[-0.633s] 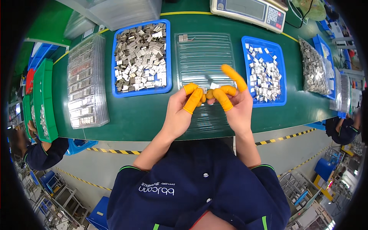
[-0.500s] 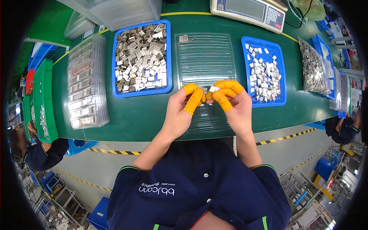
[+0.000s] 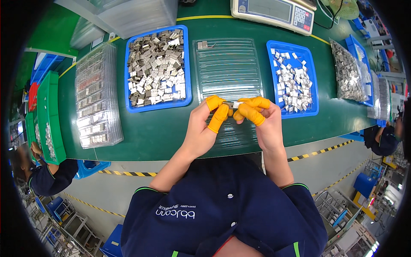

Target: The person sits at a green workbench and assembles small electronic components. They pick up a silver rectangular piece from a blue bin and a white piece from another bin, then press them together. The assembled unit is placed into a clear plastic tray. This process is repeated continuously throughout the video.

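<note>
- Both hands are raised together above the near middle of a green table [image 3: 171,137], fingertips meeting.
- Orange finger cots are worn on the thumb and fingers of the left hand [image 3: 204,126], which is pinched on one end of a small metal part [image 3: 234,104].
- Orange cots are also worn on the right hand [image 3: 264,122], whose fingertips [image 3: 252,115] are closed on the other end of the same part.
- That small silvery part is held between the two hands, just above the near edge of a clear ribbed plastic tray [image 3: 229,68].
- Two small metal pieces are seen lying in the far left corner of that clear tray.
- To the left of the clear tray, a blue bin [image 3: 127,92] heaped with grey metal plates is placed.
- To the right, a second blue bin [image 3: 314,92] with fewer, smaller silvery pieces is placed.
- Further left, a stack of clear trays [image 3: 97,98] loaded with parts is set, with green bins [image 3: 53,115] beyond it.
- At the far edge of the table, a weighing scale [image 3: 274,13] is seen.
- At the far right, a clear bag of metal parts [image 3: 349,77] is laid.
</note>
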`<state>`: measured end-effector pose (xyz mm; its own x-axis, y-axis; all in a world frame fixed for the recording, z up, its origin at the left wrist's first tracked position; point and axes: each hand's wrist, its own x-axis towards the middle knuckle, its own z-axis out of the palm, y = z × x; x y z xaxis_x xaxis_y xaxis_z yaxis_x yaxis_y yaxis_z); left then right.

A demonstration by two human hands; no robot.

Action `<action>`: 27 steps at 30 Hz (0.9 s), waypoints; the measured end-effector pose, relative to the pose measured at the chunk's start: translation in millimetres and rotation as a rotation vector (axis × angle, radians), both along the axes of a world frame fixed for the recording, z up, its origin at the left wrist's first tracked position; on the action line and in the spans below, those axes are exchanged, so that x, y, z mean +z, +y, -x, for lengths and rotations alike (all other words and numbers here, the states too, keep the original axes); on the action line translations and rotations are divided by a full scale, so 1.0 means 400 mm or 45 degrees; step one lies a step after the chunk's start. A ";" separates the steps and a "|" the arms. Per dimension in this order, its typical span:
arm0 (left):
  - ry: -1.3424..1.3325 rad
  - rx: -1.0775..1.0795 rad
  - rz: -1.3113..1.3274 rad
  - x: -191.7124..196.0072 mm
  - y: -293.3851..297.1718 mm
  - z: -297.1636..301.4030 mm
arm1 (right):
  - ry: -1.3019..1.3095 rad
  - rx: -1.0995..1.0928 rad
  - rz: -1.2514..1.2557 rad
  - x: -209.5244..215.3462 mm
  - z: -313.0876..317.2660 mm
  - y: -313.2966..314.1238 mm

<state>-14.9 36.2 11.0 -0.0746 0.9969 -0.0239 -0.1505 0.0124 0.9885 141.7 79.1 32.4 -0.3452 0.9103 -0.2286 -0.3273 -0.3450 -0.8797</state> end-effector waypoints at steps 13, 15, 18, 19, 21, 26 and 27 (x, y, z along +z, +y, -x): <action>-0.080 -0.490 0.074 0.010 0.005 0.049 | -0.128 0.379 -0.058 -0.004 -0.025 0.023; -0.260 -0.506 0.126 0.021 -0.001 0.047 | 0.070 0.434 0.041 -0.012 -0.019 0.018; -0.397 -0.580 0.198 0.020 -0.002 0.050 | 0.213 0.395 0.244 -0.024 -0.019 0.005; -0.419 -0.613 0.222 0.018 -0.002 0.052 | 0.273 0.391 0.338 -0.023 -0.019 0.004; -0.514 -0.639 0.233 0.000 -0.011 0.054 | 0.256 0.450 0.347 -0.020 -0.016 0.009; -0.501 -0.553 0.237 -0.005 -0.028 0.048 | 0.105 0.447 0.292 0.009 -0.002 0.007; -0.486 -0.520 0.203 -0.005 -0.031 0.045 | 0.074 0.443 0.278 0.013 0.003 0.006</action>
<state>-32.8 23.6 8.9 0.3587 0.9250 -0.1256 -0.4476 0.2885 0.8464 140.5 81.6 37.7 -0.6420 0.6693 -0.3741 -0.2054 -0.6202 -0.7570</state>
